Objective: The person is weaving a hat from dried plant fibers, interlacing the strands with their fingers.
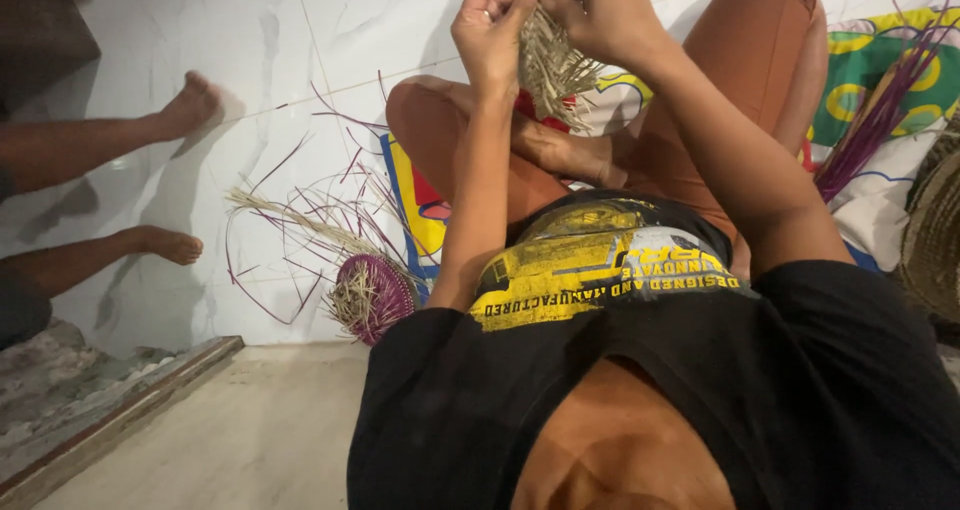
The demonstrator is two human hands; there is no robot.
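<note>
Both the left hand and right hand close their grip on a partly woven straw piece with loose ends hanging below the grip, while a purple woven basket lies unfinished on the floor.

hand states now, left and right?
Left hand: closed, fingers pinching the straw bundle.
Right hand: closed on the top of the same straw bundle.
</note>
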